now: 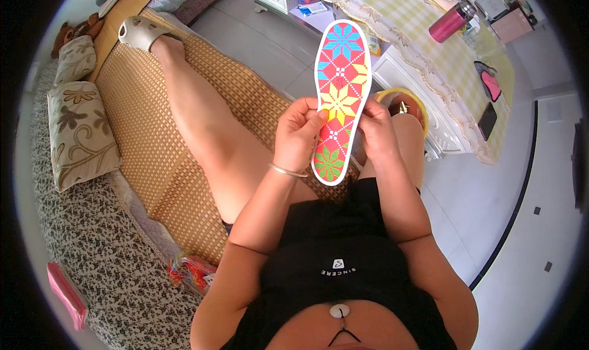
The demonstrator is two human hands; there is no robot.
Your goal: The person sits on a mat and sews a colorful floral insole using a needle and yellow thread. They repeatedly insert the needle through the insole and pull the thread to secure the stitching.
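Note:
Both hands hold up a patterned shoe insole (338, 102) with a white rim, its narrower end toward my body. Its face is red with blue, yellow and green star flowers and white dotted lines. My left hand (298, 129), a bangle at its wrist, pinches the picture's left edge, thumb on the face; my right hand (378, 127) grips the opposite edge, its fingertips partly hidden behind the insole. Which of the two is anatomically left I take from the picture's sides. No needle or thread can be made out.
A woven mat (193, 175) lies under the legs, beside a patterned cushion (80, 131) and bagged coloured threads (195, 269). On the clothed table (414, 37) are a pink bottle (451, 22) and a phone (487, 121). A yellow-rimmed bin (425, 115) stands near the knee.

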